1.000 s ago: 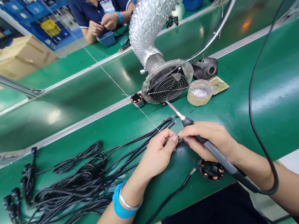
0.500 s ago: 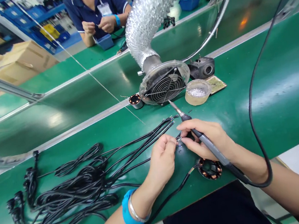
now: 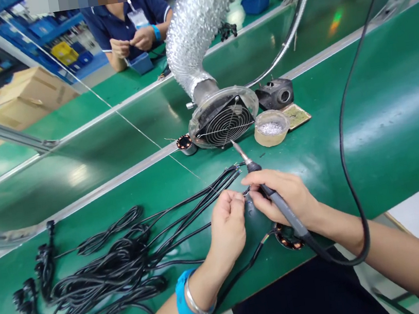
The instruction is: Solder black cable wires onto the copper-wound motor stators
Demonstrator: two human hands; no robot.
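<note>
Nearest, close to the edge of the counter [image 3: 399, 151], sits a coil ring [image 3: 283, 240], partly hidden behind the right arm's side; a black cable [image 3: 243, 273] runs up to it, its coloured wire ends at the ring. Lying there, it is probably handy to both hands.

Just beyond, the left hand [image 3: 228, 229] has its thumb and forefinger pinched together, apparently on a thin wire [image 3: 246, 192] too small to make out well. The right hand [image 3: 288, 193] is curled around the handle of a soldering iron [image 3: 286, 211], tip pointing forward, perhaps to keep the hot end away from the skin. Its forefinger and thumb stand a little apart beside the same wire; whether they touch it, I cannot tell.

To the left, a heap of black cords [image 3: 108, 267] lies with plugs outward and bare ends toward the hands, likely for easy picking.

Farther back, a fan [image 3: 225, 127] on a silver hose [image 3: 190, 35] faces the work, presumably to draw off fumes. A tub [image 3: 270, 139] of silvery bits stands beside it. Across the divider, another person's hands work above a blue tray [image 3: 141, 64].
</note>
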